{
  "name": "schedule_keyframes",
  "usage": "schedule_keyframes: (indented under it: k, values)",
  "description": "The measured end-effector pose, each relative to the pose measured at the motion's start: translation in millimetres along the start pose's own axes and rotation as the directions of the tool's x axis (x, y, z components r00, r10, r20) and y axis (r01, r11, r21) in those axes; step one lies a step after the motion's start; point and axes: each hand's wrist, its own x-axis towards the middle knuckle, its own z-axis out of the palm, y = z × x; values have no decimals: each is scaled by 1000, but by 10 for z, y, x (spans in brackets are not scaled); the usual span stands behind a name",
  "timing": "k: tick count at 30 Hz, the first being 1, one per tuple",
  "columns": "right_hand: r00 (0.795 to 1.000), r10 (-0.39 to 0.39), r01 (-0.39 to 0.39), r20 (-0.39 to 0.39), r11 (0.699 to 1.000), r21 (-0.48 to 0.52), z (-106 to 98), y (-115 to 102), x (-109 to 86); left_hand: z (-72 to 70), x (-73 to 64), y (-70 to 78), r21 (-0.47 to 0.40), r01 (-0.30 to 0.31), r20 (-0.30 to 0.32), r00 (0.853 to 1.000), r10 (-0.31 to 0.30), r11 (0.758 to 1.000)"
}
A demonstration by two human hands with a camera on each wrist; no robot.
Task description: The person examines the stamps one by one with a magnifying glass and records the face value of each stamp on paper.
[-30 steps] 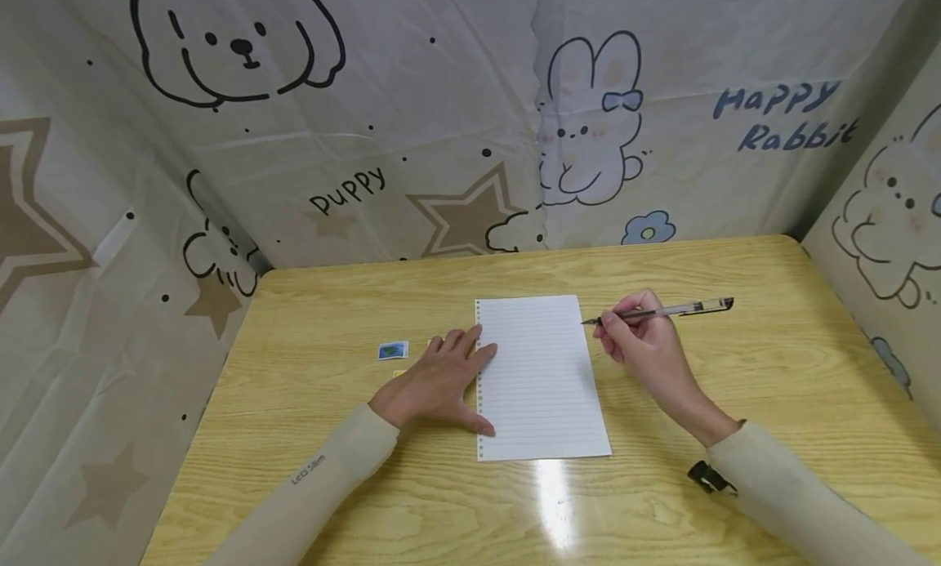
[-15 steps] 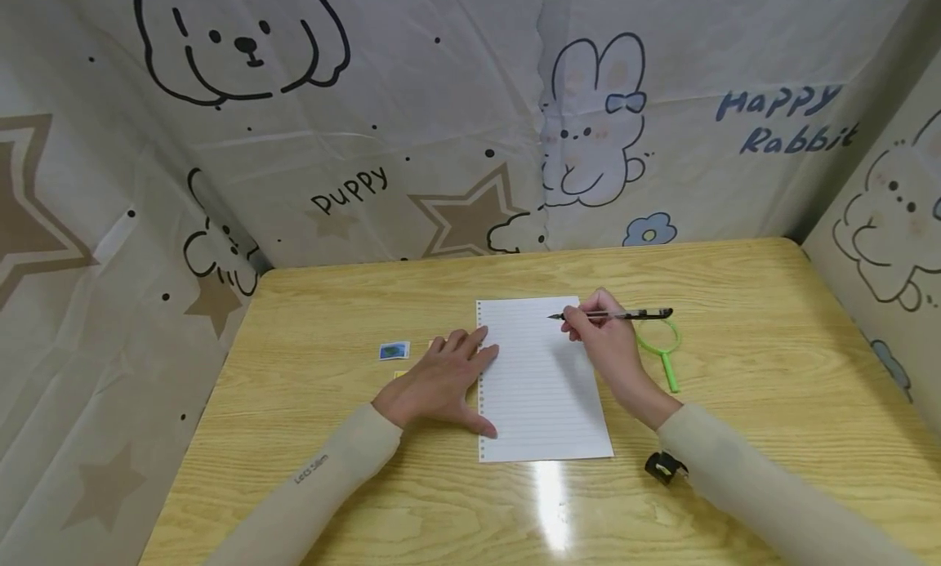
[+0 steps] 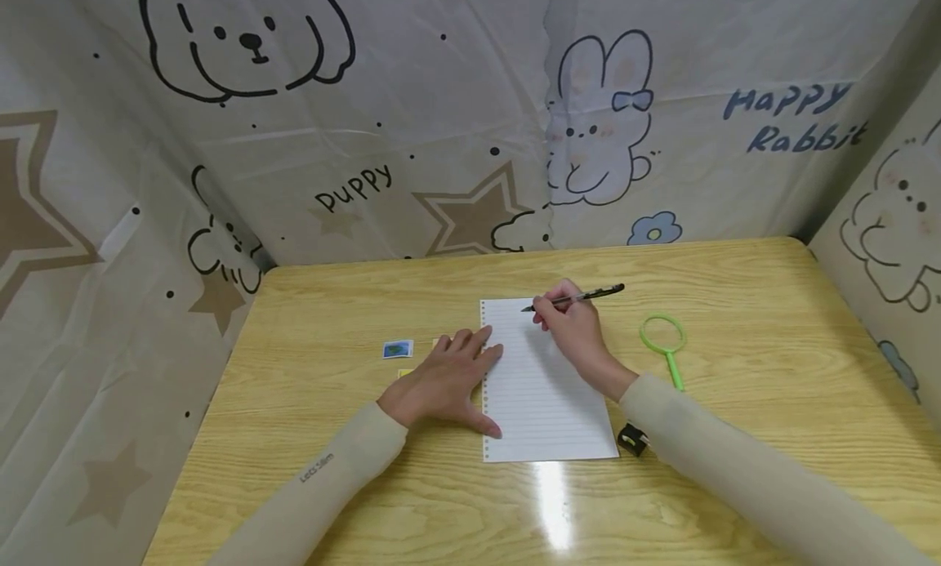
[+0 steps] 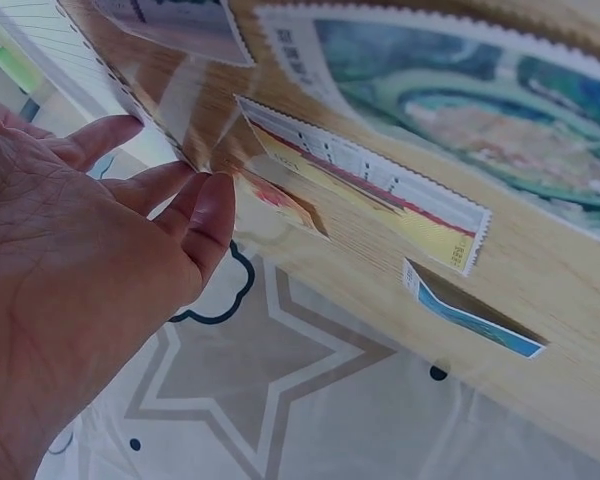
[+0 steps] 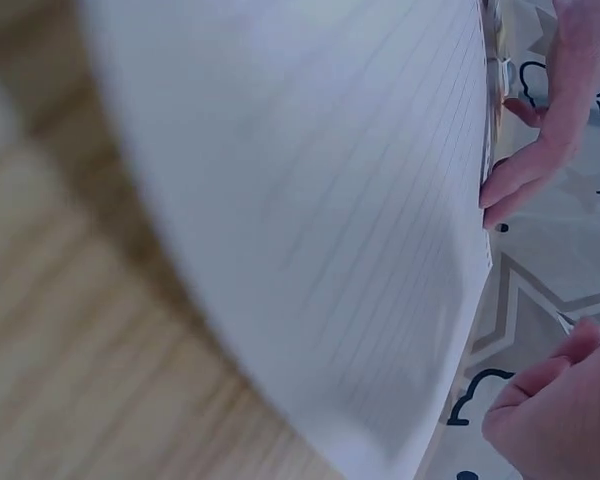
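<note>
Pen (image 3: 599,292), slim | paper (image 3: 551,407), ruled, punched | right hand (image 3: 577,327) pinches pen | left hand (image 3: 444,381) splayed

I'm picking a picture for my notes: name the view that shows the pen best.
The head view: both ends of the pen show, its tip over the paper, though a stretch between is hidden. The right wrist view gives just a small point that looks like its tip; in the left wrist view, no pen can be seen.
</note>
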Motion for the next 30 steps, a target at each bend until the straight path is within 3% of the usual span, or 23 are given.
schedule_keyframes:
  k: [12, 17, 24, 30]
  values:
    - [999, -20, 25, 47, 994, -105, 198, 12, 135, 6, 0, -17, 3, 3, 18, 1000, -3, 1000]
    - [997, 13, -1, 79, 989, -148, 216, 38, 158, 18, 12, -23, 11, 13, 29, 999, -13, 1000]
    - [993, 79, -70, 86, 992, -104, 242, 57, 199, 31, 17, -36, 7, 14, 32, 999, -15, 1000]
    - [993, 83, -69, 84, 984, -161, 245, 102, 203, 26, 16, -33, 11, 9, 27, 1000, -10, 1000]
